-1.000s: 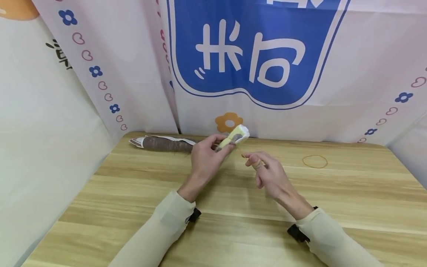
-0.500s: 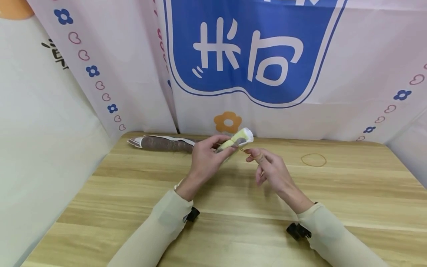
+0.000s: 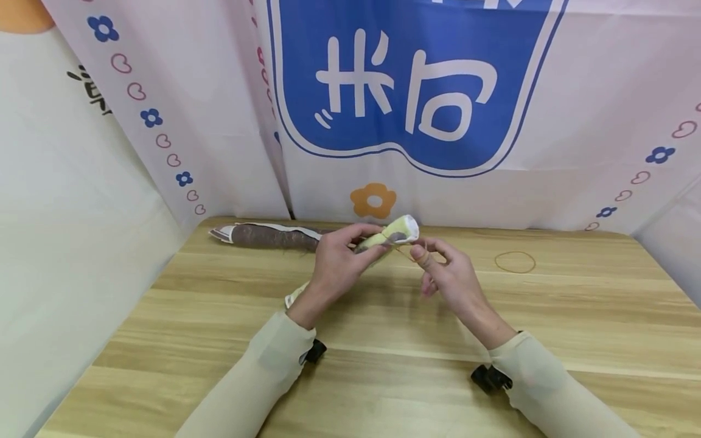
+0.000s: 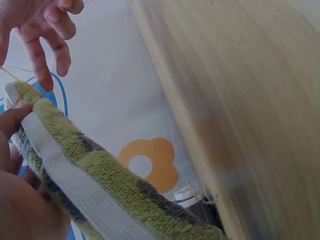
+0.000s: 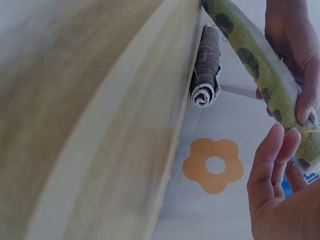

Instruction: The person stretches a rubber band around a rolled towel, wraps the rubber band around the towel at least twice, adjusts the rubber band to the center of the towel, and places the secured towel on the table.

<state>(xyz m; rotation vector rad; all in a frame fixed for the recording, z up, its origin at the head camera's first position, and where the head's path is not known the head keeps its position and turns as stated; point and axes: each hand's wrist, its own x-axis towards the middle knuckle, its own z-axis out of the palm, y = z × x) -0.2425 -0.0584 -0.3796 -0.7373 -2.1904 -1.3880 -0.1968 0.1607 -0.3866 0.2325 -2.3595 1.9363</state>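
Grip of the left hand (image 3: 335, 267) wrapped round a rolled green towel (image 3: 386, 236), held above the table (image 3: 575, 316). Grip of the right hand (image 3: 450, 275) pinching a thin rubber band (image 3: 412, 250) stretched toward the roll's far end, just beside the left fingers. Beyond the left grip, a rolled brown towel (image 3: 274, 236) against the backdrop (image 3: 493, 182); well right of the right grip, a spare rubber band (image 3: 515, 262) flat on the wood. Likely risk: band snapping off the fingertips, or roll loosening under a slack hold. Hard to make out: how far the band sits over the roll's end.
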